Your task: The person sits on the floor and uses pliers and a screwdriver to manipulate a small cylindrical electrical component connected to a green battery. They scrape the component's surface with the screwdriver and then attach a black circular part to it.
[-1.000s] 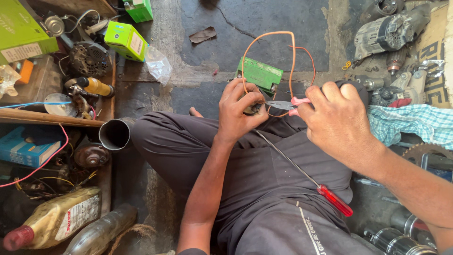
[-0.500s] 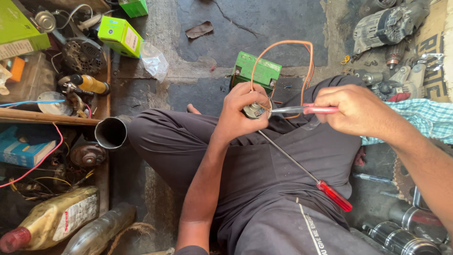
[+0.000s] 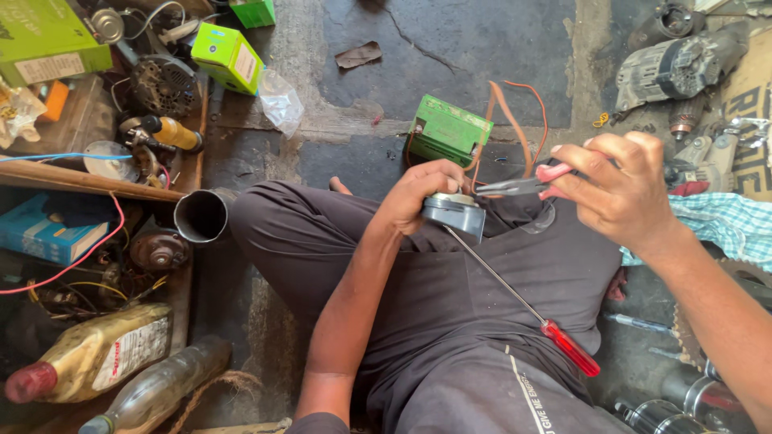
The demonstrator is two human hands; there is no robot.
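Note:
My left hand (image 3: 425, 193) grips a small grey round metal part (image 3: 455, 212) above my lap. In my right hand (image 3: 618, 191) are pink-handled needle-nose pliers (image 3: 527, 185), their tips pointing left toward the grey part. A long screwdriver with a red handle (image 3: 569, 347) rests across my dark trousers, its shaft running up under the grey part. Just beyond my hands, a green box-shaped battery (image 3: 449, 128) with orange wires (image 3: 515, 120) sits on the floor.
A metal pipe end (image 3: 201, 215) lies by my left knee. To the left are green boxes (image 3: 229, 56), oil bottles (image 3: 96, 354) and motor parts on cluttered shelves. An alternator (image 3: 683, 64), a checked cloth (image 3: 724, 225) and metal cylinders (image 3: 691, 402) crowd the right.
My right hand has drawn the pliers back to the right, away from the grey part. My left hand has turned the part so its grey side shows.

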